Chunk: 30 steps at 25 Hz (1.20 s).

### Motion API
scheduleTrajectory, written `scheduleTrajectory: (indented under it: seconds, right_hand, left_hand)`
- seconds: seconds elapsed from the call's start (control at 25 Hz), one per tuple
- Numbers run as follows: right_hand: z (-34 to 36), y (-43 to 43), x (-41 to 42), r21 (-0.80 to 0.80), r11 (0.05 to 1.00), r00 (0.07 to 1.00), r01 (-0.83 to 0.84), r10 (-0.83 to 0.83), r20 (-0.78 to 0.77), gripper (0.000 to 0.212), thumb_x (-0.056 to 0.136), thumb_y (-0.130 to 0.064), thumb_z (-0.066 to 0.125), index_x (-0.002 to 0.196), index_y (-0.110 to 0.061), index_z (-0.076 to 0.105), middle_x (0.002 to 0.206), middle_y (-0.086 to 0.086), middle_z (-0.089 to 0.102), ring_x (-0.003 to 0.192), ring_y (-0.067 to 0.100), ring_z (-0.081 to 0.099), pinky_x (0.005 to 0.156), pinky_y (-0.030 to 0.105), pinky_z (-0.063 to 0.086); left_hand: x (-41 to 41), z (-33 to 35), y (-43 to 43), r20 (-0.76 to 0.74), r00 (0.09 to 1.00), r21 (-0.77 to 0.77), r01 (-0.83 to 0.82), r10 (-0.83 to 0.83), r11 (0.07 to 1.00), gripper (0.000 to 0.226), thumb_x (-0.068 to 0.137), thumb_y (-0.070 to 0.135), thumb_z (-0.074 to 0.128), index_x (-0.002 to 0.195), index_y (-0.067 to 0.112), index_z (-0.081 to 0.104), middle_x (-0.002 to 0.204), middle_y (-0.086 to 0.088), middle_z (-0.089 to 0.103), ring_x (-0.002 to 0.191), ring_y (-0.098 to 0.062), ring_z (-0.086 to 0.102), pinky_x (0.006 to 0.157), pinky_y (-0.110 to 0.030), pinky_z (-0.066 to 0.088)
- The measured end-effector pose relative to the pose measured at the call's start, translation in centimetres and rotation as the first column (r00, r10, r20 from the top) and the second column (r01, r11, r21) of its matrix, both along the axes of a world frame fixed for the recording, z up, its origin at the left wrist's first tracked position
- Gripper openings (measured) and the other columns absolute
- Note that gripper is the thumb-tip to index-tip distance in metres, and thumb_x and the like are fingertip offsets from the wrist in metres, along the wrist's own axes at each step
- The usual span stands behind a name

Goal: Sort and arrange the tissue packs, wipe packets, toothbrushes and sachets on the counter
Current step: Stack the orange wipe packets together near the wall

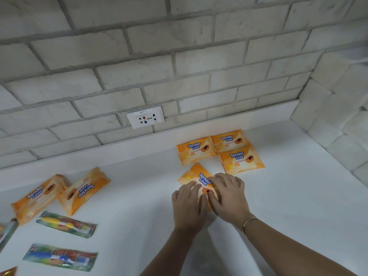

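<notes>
From my end I see both grips down on one orange wipe packet (201, 178), which lies on the white desk (298, 196) a little right of the middle. The left grip (189, 204) lies flat on the packet's near left part, its fingers stretched out and slightly spread. The right grip (229, 196) lies on the near right part in the same way, its fingers reaching toward the left grip's. Neither is clenched or curled round the packet; both are released and simply press on top of it. The packet sits turned at an angle, with its label running diagonally. Just behind it, toward the wall, three more orange packets form a tight cluster: the back left packet (196, 150), the back right packet (229, 140) touching it, and the front right packet (242, 159) touching the back right one. Well apart on the left, two larger orange packs lie slantwise and touch each other: the far left pack (39, 196) and the upside-down pack (85, 190). Nearer to me lie two wrapped toothbrushes, the yellow toothbrush (65, 224) behind the blue toothbrush (59, 256). A thin bracelet (249, 221) circles the right wrist. A wall socket (145, 117) sits in the pale brick wall (179, 56) just above the desk's back edge.
</notes>
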State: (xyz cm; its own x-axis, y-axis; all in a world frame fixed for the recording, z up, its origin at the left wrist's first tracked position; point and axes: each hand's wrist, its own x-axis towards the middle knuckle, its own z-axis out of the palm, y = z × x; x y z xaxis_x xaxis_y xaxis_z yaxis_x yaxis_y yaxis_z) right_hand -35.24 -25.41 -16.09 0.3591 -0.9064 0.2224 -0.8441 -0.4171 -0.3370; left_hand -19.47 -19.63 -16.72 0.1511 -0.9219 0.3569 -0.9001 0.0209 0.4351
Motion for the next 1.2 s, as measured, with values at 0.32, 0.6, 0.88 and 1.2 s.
scheduleTrajectory:
  seconds: [0.32, 0.6, 0.88, 1.2]
  right_hand:
    - [-0.1, -0.1, -0.1, -0.098, 0.993, 0.996, 0.066, -0.060, 0.063, 0.020, 0.089, -0.025, 0.062, 0.108, -0.028, 0.068, 0.111, -0.007, 0.064, 0.107, 0.019, 0.057, 0.092, 0.045, 0.039]
    - [-0.2, -0.2, 0.2, -0.031, 0.996, 0.995, 0.084, -0.085, -0.043, 0.037, 0.095, -0.036, 0.040, 0.114, -0.025, 0.071, 0.122, -0.007, 0.068, 0.119, 0.020, 0.058, 0.099, 0.053, 0.038]
    - [0.1, -0.3, 0.6, 0.052, 0.988, 0.982, 0.143, -0.135, -0.132, 0.052, 0.096, -0.042, 0.028, 0.123, -0.021, 0.068, 0.132, -0.001, 0.067, 0.128, 0.022, 0.058, 0.105, 0.061, 0.040]
    - [-0.2, -0.6, 0.6, 0.094, 0.990, 0.992, 0.104, -0.097, -0.078, 0.058, 0.098, -0.045, 0.024, 0.131, -0.018, 0.064, 0.138, 0.002, 0.063, 0.134, 0.024, 0.053, 0.110, 0.047, 0.044]
  left_hand:
    - [-0.1, 0.1, -0.2, -0.008, 1.000, -0.012, -0.010, 0.010, 1.000, 0.026, 0.098, 0.033, 0.045, 0.101, 0.020, 0.068, 0.106, 0.004, 0.066, 0.099, -0.020, 0.060, 0.082, -0.039, 0.045]
    - [-0.4, -0.8, -1.1, -0.001, 0.998, 0.184, 0.066, -0.067, 0.981, 0.064, 0.105, 0.059, 0.016, 0.151, 0.025, 0.046, 0.160, 0.005, 0.040, 0.152, -0.016, 0.029, 0.121, -0.042, 0.030]
    - [-0.6, -0.7, -1.2, -0.018, 1.000, 0.173, 0.007, -0.004, 0.985, 0.068, 0.103, 0.060, 0.018, 0.143, 0.018, 0.054, 0.151, -0.002, 0.053, 0.142, -0.024, 0.045, 0.116, -0.050, 0.038]
    - [-0.7, -0.4, -1.2, -0.015, 1.000, 0.233, 0.017, -0.014, 0.972, 0.077, 0.099, 0.067, 0.007, 0.151, 0.023, 0.044, 0.160, 0.004, 0.041, 0.151, -0.018, 0.031, 0.123, -0.048, 0.027]
